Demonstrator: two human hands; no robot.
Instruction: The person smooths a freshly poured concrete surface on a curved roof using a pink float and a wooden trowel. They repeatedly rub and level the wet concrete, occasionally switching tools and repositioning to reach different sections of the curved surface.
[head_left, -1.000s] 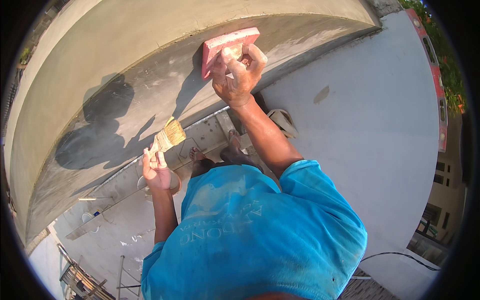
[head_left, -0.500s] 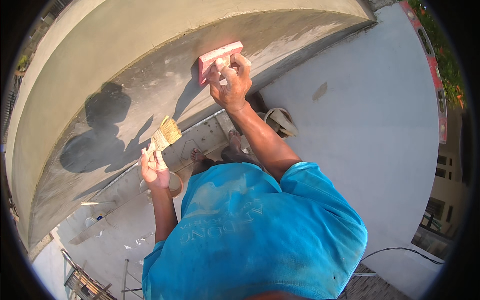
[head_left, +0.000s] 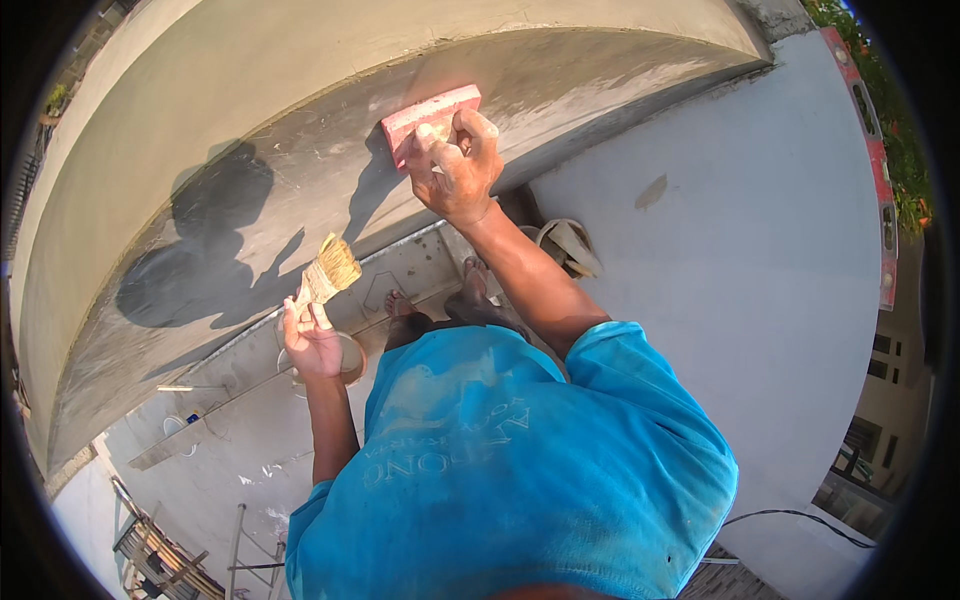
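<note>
My right hand (head_left: 460, 170) grips a red plastering float (head_left: 432, 112) by its back, its flat side against the grey plastered wall face (head_left: 330, 130). Thumb and fingers are closed around its handle, which they mostly hide. Lower and to the left, my left hand (head_left: 312, 345) holds a wide paintbrush (head_left: 330, 270) by the handle, its yellowish bristles pointing up and apart from the wall. Both hands look dusted with plaster. Shadows of my head and arms fall across the wall face.
Below my left hand stands a bucket (head_left: 350, 360). Another container (head_left: 565, 245) with tools sits beside the pale side wall (head_left: 720, 220). A long red level (head_left: 870, 150) lines that wall's far edge. My feet rest on a narrow ledge (head_left: 425, 260); a black cable (head_left: 800, 513) runs lower right.
The red float has slid slightly left along the wall face with my right hand. My left hand and the paintbrush have stayed nearly still. The view has shifted a little.
</note>
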